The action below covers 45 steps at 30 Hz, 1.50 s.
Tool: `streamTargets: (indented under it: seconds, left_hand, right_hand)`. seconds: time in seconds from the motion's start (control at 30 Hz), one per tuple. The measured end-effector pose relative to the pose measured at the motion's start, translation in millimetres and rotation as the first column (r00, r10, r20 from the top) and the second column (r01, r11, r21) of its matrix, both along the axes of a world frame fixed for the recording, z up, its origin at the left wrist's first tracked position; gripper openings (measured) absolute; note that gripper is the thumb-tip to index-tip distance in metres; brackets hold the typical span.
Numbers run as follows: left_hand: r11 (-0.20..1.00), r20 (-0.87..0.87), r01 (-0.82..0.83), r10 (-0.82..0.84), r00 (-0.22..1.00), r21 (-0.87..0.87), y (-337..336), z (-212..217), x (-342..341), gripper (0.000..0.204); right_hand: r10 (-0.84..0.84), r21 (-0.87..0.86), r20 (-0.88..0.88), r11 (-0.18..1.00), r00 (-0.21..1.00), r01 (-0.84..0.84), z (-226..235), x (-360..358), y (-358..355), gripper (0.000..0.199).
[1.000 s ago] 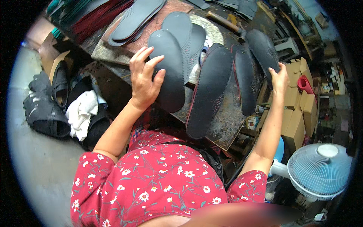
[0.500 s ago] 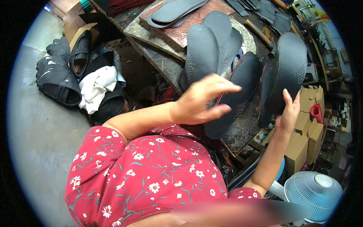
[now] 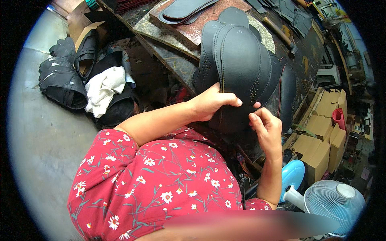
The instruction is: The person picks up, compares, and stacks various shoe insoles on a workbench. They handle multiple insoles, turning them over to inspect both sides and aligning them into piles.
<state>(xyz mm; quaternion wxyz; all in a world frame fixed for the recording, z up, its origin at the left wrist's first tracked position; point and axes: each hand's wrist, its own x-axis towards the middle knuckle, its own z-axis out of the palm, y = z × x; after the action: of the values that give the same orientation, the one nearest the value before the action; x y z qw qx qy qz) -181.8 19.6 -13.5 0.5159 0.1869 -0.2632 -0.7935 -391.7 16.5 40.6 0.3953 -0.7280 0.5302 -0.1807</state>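
Observation:
A black insole (image 3: 241,60) with stitched edges and small perforations is held up before me over other insoles. My left hand (image 3: 213,103) is closed on its left lower edge, thumb on top and fingers behind. My right hand (image 3: 267,127) has its fingers curled in a pinch at the lower right edge; the exact contact there is partly hidden. Behind it, more black insoles (image 3: 208,44) overlap in a fan on the workbench. Another dark insole with a red edge line (image 3: 287,90) leans at the right, beside the held one.
Flat insoles (image 3: 187,9) lie on a reddish slab (image 3: 161,15) at the back. A hammer (image 3: 277,32) rests on the bench. Black sandals (image 3: 64,88) and a white cloth (image 3: 105,86) are at left. Cardboard boxes (image 3: 313,154) and a blue fan (image 3: 335,203) stand at right.
My right hand has moved left, bringing an insole from the right side to the middle. My left hand, earlier with thumb and finger apart, has closed on it.

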Motion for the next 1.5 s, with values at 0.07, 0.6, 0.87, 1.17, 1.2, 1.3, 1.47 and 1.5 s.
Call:
streamTargets:
  seconds: [0.07, 0.6, 0.87, 1.17, 1.2, 1.3, 1.47, 1.5]
  left_hand:
    - [1.000, 0.021, -0.004, 0.005, 1.000, -0.012, 4.8, 1.5, 8.5, 0.052]
    - [0.988, -0.032, -0.121, 0.118, 0.992, -0.101, 19.1, -16.1, 104.3, 0.072]
    - [0.989, 0.160, -0.135, 0.143, 0.977, -0.061, 14.0, -18.8, 99.9, 0.069]
    - [0.984, 0.193, -0.155, 0.170, 0.966, -0.089, 12.7, -24.9, 101.5, 0.056]
    - [0.985, 0.209, -0.154, 0.168, 0.963, -0.082, 12.4, -25.3, 102.1, 0.059]
    - [0.987, 0.201, -0.131, 0.147, 0.968, -0.093, 10.6, -25.5, 102.0, 0.067]
    - [0.986, 0.197, -0.138, 0.154, 0.968, -0.093, 10.9, -20.2, 98.4, 0.066]
    - [0.985, 0.212, -0.138, 0.158, 0.964, -0.105, 10.1, -18.3, 96.0, 0.066]
  right_hand:
    - [-0.005, -0.051, 0.041, 0.999, 0.999, 0.007, 3.7, 6.5, -0.7, 0.020]
    - [-0.480, -0.531, -0.533, 0.831, 0.697, 0.167, -19.6, -74.1, -60.8, 0.080]
    - [-0.545, -0.529, -0.504, 0.808, 0.670, 0.259, -28.7, -98.9, -53.0, 0.072]
    - [-0.548, -0.516, -0.497, 0.810, 0.673, 0.278, -30.5, -103.1, -61.2, 0.067]
    - [-0.545, -0.507, -0.487, 0.813, 0.683, 0.286, -30.7, -103.3, -62.1, 0.067]
    - [-0.530, -0.511, -0.454, 0.813, 0.716, 0.278, -31.3, -105.5, -62.3, 0.067]
    - [-0.529, -0.621, -0.385, 0.755, 0.756, 0.212, -37.8, -112.0, -57.1, 0.067]
    - [-0.518, -0.649, -0.375, 0.739, 0.769, 0.182, -39.2, -113.5, -56.1, 0.067]
